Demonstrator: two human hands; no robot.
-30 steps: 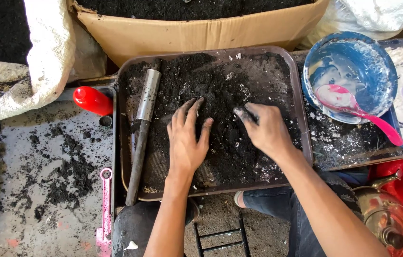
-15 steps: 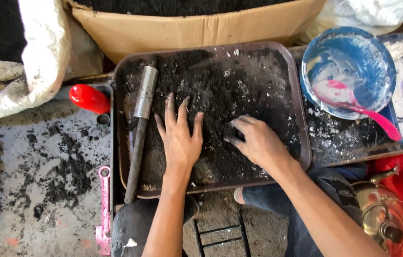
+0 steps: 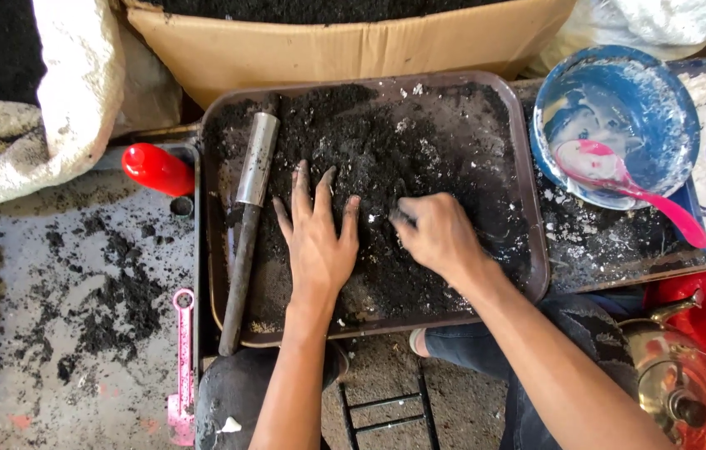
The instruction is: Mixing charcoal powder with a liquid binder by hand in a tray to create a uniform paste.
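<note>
Hands work in black powder (image 3: 420, 142) that fills a brown tray (image 3: 536, 250); left hand (image 3: 317, 237) lies flat on it, fingers spread open; right hand (image 3: 436, 233) is curled, fingertips pinched in the powder just beside the left; a metal rod (image 3: 246, 225) lies along the tray's left side; a blue bowl (image 3: 620, 108) with a pink spoon (image 3: 620, 179) sits to the right.

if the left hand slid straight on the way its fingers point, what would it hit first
The left hand lies flat on the dark powder, fingers aimed at the tray's far rim. Probably only more powder, then that rim, with the cardboard box just beyond it.
</note>
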